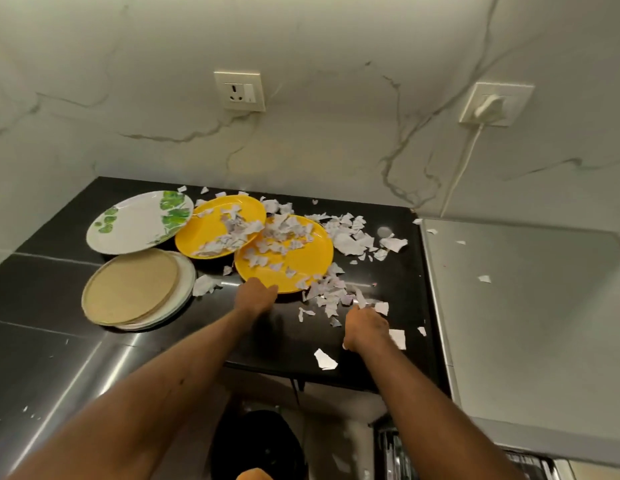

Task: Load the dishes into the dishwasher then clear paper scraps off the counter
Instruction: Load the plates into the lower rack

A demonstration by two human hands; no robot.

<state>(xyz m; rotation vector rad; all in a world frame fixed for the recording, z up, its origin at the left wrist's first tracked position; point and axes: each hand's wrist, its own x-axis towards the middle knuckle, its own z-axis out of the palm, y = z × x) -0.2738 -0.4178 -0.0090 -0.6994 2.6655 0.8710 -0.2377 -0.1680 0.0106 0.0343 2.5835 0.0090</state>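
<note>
The counter [42,306] is black and polished, streaked with glare; the yellow plates [308,265] are smooth and glossy, possibly plastic; the paper scraps [350,237] are thin, torn, crumpled and printed; the beige plate [128,289] looks matt; the wall [301,143] is smooth, marble-veined, softly sheened.

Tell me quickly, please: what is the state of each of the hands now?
Left hand: closed on the near rim of the front yellow plate.
Right hand: closed on paper scraps.
</note>
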